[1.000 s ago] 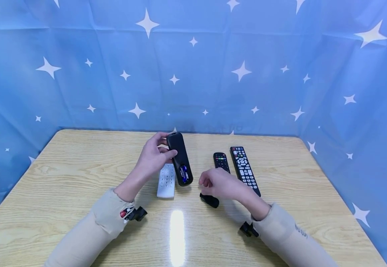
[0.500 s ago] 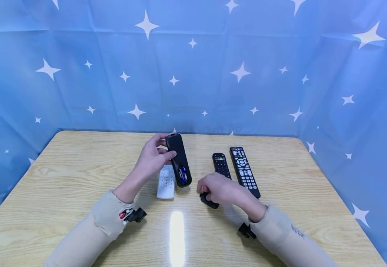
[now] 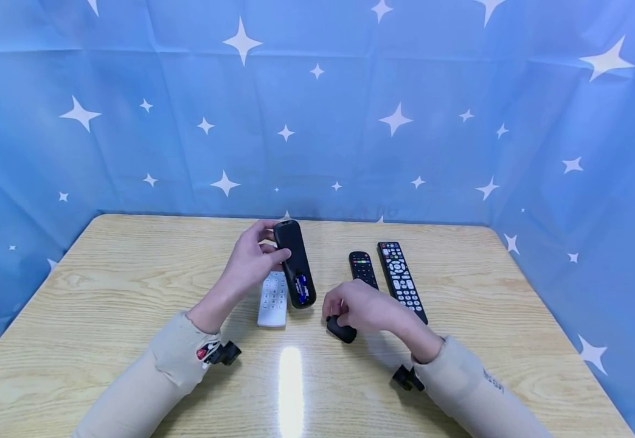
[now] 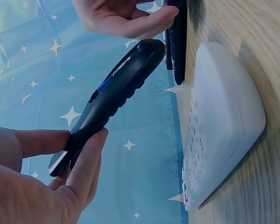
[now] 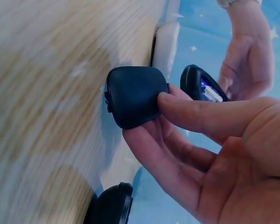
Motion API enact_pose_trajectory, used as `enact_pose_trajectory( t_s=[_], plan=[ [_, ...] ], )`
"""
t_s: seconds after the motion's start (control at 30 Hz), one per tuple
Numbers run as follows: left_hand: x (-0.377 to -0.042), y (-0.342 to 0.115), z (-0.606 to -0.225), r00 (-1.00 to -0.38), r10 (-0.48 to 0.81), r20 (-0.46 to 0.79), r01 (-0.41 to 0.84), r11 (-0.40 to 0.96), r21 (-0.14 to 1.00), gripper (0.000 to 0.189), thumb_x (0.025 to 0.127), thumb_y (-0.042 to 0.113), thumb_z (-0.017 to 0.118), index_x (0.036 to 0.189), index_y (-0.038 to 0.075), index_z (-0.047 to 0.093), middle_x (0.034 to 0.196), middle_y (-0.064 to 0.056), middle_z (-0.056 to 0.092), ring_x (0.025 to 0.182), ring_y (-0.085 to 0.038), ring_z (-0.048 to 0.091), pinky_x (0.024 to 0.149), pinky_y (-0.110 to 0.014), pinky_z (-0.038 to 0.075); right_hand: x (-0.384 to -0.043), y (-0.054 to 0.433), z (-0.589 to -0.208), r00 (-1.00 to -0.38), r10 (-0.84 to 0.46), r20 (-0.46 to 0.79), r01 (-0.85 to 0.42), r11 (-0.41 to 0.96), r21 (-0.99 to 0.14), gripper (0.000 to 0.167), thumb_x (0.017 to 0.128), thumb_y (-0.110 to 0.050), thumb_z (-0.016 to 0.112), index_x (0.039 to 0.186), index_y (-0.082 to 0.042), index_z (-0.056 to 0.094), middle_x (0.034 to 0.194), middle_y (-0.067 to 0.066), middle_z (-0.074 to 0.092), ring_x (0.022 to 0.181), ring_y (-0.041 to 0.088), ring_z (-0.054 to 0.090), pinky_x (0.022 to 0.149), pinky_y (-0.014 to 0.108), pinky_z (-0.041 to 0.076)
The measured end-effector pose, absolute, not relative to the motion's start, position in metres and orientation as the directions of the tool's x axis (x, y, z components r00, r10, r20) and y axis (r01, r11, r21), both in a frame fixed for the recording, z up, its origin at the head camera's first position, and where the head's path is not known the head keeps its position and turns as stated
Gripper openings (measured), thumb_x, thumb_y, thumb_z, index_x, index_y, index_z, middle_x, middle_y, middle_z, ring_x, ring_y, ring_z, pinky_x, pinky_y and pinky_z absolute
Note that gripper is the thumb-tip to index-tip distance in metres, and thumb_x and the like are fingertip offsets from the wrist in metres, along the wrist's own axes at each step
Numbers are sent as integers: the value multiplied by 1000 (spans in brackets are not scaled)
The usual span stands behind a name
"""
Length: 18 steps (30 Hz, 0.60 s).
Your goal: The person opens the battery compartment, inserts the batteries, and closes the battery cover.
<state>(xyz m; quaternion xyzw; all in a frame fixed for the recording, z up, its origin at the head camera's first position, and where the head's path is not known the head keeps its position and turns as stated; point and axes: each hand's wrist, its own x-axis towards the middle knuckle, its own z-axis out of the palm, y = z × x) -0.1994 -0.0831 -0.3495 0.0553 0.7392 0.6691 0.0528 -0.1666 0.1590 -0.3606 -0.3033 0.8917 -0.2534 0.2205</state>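
Observation:
My left hand [image 3: 247, 260] grips a black remote control [image 3: 295, 258] near its upper end, thumb on the back and fingers beneath. The back faces up, and its uncovered battery compartment shows blue batteries [image 3: 301, 287] at the lower end. In the left wrist view this remote [image 4: 107, 98] slants above the white remote [image 4: 226, 107]. To the right, my right hand [image 3: 365, 306] pinches a small black battery cover [image 3: 341, 330] between thumb and fingers, low over the table. The cover's smooth face [image 5: 135, 95] and small edge tabs show in the right wrist view.
The white remote lies on the wooden table [image 3: 131, 274] partly under the left hand's remote. Two black remotes lie to the right: a shorter one [image 3: 362, 266], partly hidden by the right hand, and a longer one [image 3: 399, 274]. A blue star-patterned cloth [image 3: 317, 121] hangs behind.
My right hand has come down onto the battery cover and now pinches it; the cover has shifted slightly left. The left hand and its remote stay nearly still.

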Motion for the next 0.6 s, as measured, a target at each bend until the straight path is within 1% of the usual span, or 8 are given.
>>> enact_pose_trajectory(
  t_s=[0.3,0.43,0.6],
  plan=[
    [-199,-81,-349,-988,155,-8,7,97,995,58,90,-11,68,143,1,48,118,-21,57,83,-25,68,73,-38,63,-170,161,-362,-701,-683,-205,-438,640,-632,26,87,11,73,94,-14,73,84,0,65,75,9,57,69,28,51],
    [-199,-81,-349,-987,161,-7,9,98,995,58,91,-11,68,144,1,47,119,-22,57,83,-25,68,73,-39,63,-171,162,-362,-693,-689,-212,-422,626,-656,26,87,12,71,95,-14,73,85,3,64,75,9,58,69,28,52],
    [-199,-81,-349,-986,169,-3,12,89,996,57,91,-10,68,143,1,48,117,-21,57,84,-26,68,74,-39,63,-171,163,-363,-687,-699,-201,-428,611,-666,26,87,11,71,95,-14,73,83,-2,61,75,9,58,68,28,51]
  ],
)
